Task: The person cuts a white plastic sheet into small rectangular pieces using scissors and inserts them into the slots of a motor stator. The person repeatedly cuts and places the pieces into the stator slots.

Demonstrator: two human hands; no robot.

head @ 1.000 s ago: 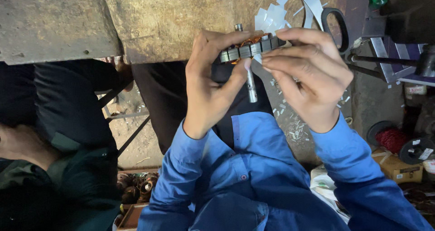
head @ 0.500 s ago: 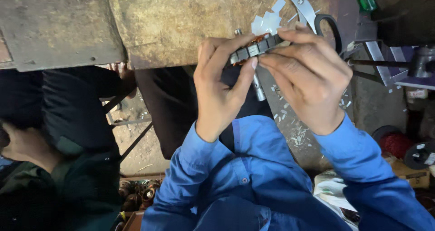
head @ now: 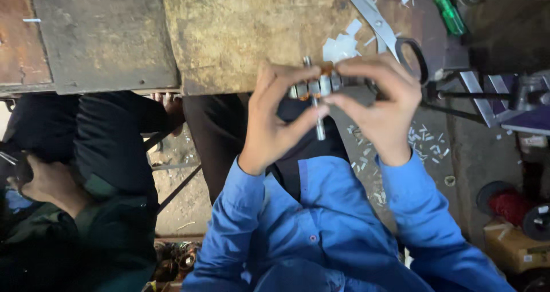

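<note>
While both hands grip, left hand (head: pixel 275 126) and right hand (head: pixel 381 106) pinching slotted metal rotor (head: pixel 318 85), shaft (head: pixel 318 126) protruding, scissors (head: pixel 389 34) on workbench (head: pixel 240 34) nearby

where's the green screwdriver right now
In the head view the green screwdriver lies at the upper right on the workbench, just right of the scissors and above the right hand.
</note>
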